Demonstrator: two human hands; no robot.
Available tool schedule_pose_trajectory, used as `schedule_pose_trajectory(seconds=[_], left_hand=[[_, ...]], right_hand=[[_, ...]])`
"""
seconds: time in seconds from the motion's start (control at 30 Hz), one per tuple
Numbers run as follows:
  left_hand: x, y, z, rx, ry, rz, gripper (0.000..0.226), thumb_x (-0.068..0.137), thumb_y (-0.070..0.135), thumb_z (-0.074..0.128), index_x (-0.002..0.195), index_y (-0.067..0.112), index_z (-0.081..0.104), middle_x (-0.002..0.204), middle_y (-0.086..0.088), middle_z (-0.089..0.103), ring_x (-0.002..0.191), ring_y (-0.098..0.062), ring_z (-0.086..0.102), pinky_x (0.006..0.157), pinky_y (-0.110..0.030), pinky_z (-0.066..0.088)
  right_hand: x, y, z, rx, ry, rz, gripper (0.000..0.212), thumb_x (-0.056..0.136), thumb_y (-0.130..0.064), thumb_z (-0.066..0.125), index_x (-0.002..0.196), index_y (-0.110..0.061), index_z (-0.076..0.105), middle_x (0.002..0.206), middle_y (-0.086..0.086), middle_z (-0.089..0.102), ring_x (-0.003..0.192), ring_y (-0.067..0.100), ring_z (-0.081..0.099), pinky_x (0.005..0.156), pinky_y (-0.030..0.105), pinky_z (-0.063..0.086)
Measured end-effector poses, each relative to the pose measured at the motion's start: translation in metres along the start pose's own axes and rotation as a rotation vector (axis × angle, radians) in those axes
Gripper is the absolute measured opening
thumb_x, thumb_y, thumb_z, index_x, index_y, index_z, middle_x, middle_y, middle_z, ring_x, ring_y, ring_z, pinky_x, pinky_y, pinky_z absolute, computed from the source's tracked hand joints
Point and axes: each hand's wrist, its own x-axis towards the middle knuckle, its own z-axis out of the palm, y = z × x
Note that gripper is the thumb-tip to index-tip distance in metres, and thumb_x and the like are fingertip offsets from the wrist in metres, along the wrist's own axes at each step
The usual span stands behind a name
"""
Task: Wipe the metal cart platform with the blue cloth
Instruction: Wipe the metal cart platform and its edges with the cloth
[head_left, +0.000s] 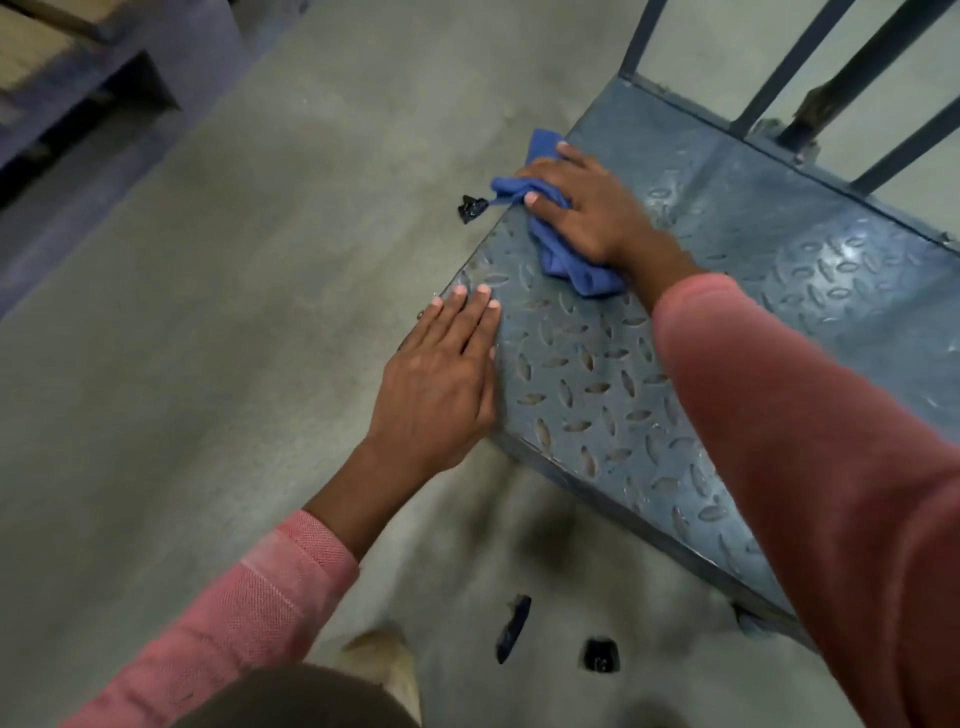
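The metal cart platform (597, 384) is grey-blue diamond plate and fills the right half of the head view. A crumpled blue cloth (561, 254) lies near the platform's left edge. My right hand (582, 208) presses down on the cloth, fingers spread over it, thumb curled against its left side. My left hand (441, 374) rests flat on the platform's near left edge, fingers together and holding nothing. Part of the cloth is hidden under my right hand.
Dark upright bars (800, 57) rise from the platform's far edge. The grey concrete floor (208, 338) has small black scraps (471, 208) by the platform's left edge and two more (600, 656) near my feet. A dark shelf or pallet (78, 98) stands at the upper left.
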Motion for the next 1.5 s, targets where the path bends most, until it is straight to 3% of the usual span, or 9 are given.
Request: schedule_pose_trajectory(seconds=[0.1,0.2,0.37,0.57,0.8,1.03,1.27,1.4,1.5], left_hand=[[0.028,-0.007,-0.001,-0.022,-0.087,0.003,0.057,0.107,0.028,0.028,0.158,0.005,0.038,0.166,-0.013,0.034,0.157,-0.027,0.028,0.129,-0.041,0.022],[0.051,-0.005,0.005,-0.033,-0.11,-0.024,0.061,0.104,0.028,0.025,0.159,0.002,0.034,0.168,-0.016,0.029,0.157,-0.029,0.025,0.13,-0.041,0.017],[0.082,0.001,0.013,-0.007,-0.195,0.033,0.067,0.104,0.033,0.017,0.163,0.003,0.021,0.172,-0.017,0.016,0.161,-0.028,0.011,0.132,-0.041,0.007],[0.115,0.005,0.024,0.016,-0.188,0.118,0.069,0.104,0.037,0.014,0.164,0.003,0.018,0.172,-0.017,0.014,0.161,-0.027,0.007,0.132,-0.041,0.004],[0.12,0.005,0.022,0.001,-0.237,0.117,0.067,0.107,0.041,0.014,0.166,0.009,0.009,0.174,-0.01,0.004,0.161,-0.02,-0.003,0.132,-0.038,0.0],[0.121,0.009,0.019,-0.006,-0.237,0.09,0.066,0.106,0.038,0.02,0.164,0.007,0.021,0.172,-0.013,0.016,0.161,-0.024,0.008,0.132,-0.04,0.007],[0.097,0.013,0.008,0.074,-0.101,0.052,0.059,0.085,0.024,0.038,0.13,-0.001,0.068,0.135,-0.02,0.068,0.129,-0.038,0.062,0.11,-0.046,0.047],[0.07,0.016,0.007,0.13,-0.206,0.065,0.067,0.091,0.024,0.033,0.15,-0.005,0.047,0.157,-0.025,0.045,0.148,-0.041,0.04,0.125,-0.051,0.029],[0.066,0.023,-0.008,0.266,-0.404,0.08,0.07,0.1,0.029,0.02,0.161,-0.005,0.017,0.168,-0.029,0.017,0.157,-0.044,0.017,0.129,-0.053,0.013]], right_hand=[[-0.003,-0.008,0.009,-0.073,0.039,0.015,0.047,0.1,-0.054,0.034,0.135,-0.033,0.056,0.138,-0.01,0.058,0.143,0.024,0.04,0.122,0.045,0.023],[-0.023,-0.006,0.009,-0.038,-0.022,-0.123,0.042,0.103,-0.044,0.043,0.14,-0.028,0.055,0.146,-0.009,0.053,0.146,0.011,0.029,0.122,0.032,0.019],[-0.001,0.067,-0.029,-0.046,0.136,0.261,0.066,0.091,-0.061,0.029,0.141,-0.025,0.053,0.144,0.003,0.055,0.138,0.034,0.044,0.119,0.047,0.026],[-0.014,0.06,-0.004,0.005,0.016,-0.131,0.046,0.103,-0.046,0.042,0.145,-0.031,0.05,0.154,-0.009,0.046,0.15,0.016,0.022,0.124,0.04,0.018],[0.069,0.114,-0.034,-0.041,0.104,0.178,0.053,0.096,-0.051,0.037,0.142,-0.03,0.052,0.148,-0.002,0.052,0.145,0.032,0.036,0.123,0.043,0.022],[0.07,0.09,-0.035,-0.072,0.062,0.226,0.049,0.092,-0.053,0.038,0.13,-0.033,0.061,0.137,-0.007,0.061,0.14,0.029,0.042,0.121,0.042,0.025],[-0.024,0.002,0.001,0.124,0.074,0.163,0.044,0.1,-0.042,0.046,0.139,-0.026,0.059,0.147,0.009,0.055,0.148,0.024,0.034,0.117,0.042,0.032],[-0.112,-0.012,-0.006,0.053,-0.018,0.13,0.056,0.1,-0.052,0.04,0.147,-0.024,0.049,0.154,-0.001,0.046,0.151,0.03,0.027,0.122,0.048,0.024],[-0.179,-0.008,-0.03,-0.036,-0.197,0.256,0.074,0.096,-0.063,0.044,0.158,-0.027,0.025,0.166,-0.003,0.022,0.154,0.033,0.007,0.125,0.047,0.012]])
